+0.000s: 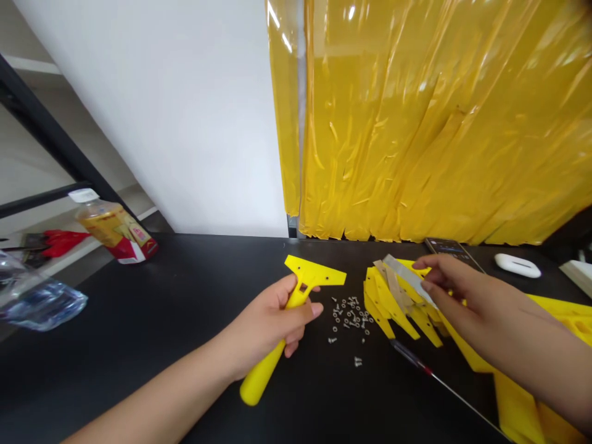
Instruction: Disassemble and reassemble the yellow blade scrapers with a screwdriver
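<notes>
Closest in, the left hand [266, 320] has its grip wrapped around the handle of a yellow scraper [319, 273], whose butt sticks out below the fingers and whose wide head rises past the thumb. Just right of it, small screws and nuts [354, 316] lie scattered on the black worktop [139, 364]. Beyond, the right hand [457, 290] has its fingertips at the right end of a grey metal strip [403, 272] above yellow pieces [380, 296]; whether that grip pinches it, I cannot tell. Farther back lies a phone [448, 248].
</notes>
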`<control>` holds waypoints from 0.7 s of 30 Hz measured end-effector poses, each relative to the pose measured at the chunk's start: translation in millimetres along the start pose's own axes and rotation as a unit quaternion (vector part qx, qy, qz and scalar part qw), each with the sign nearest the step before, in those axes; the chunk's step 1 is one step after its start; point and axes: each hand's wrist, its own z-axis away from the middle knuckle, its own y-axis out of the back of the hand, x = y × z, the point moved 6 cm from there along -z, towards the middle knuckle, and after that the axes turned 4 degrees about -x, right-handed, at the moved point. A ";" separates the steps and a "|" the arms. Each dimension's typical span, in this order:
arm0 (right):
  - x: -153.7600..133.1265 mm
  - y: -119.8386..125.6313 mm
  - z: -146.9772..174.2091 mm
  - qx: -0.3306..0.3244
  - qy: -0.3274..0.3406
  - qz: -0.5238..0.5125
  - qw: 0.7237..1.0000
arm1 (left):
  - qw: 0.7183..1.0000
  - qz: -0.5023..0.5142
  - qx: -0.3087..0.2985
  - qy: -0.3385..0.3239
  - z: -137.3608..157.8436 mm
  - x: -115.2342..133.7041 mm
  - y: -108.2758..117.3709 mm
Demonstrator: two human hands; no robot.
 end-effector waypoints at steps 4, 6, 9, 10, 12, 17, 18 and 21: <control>-3.7 1.0 -2.5 -0.050 -0.078 -0.212 0.973 | 0.970 -0.222 0.085 -0.042 9.5 14.3 11.0; -5.9 -6.7 -1.9 -0.090 -0.099 -0.268 0.954 | 0.940 -0.299 0.137 -0.086 15.7 25.0 17.2; -9.9 -16.6 -0.5 -0.125 -0.096 -0.296 0.942 | 0.905 -0.365 0.208 -0.068 21.8 29.5 27.5; -11.7 -18.7 0.2 -0.129 -0.091 -0.301 0.941 | 0.897 -0.378 0.222 -0.054 22.7 29.3 29.8; -15.9 -20.9 2.5 -0.125 -0.086 -0.301 0.941 | 0.886 -0.404 0.226 -0.036 22.7 29.0 31.0; -25.1 -18.5 10.6 -0.083 -0.084 -0.251 0.961 | 0.856 -0.473 0.190 -0.090 20.7 37.4 24.0; -25.6 -19.5 11.9 -0.088 -0.083 -0.247 0.961 | 0.856 -0.472 0.184 -0.099 20.5 38.3 23.5; -23.6 -23.9 13.4 -0.108 -0.077 -0.254 0.958 | 0.883 -0.428 0.170 -0.091 17.8 35.7 24.2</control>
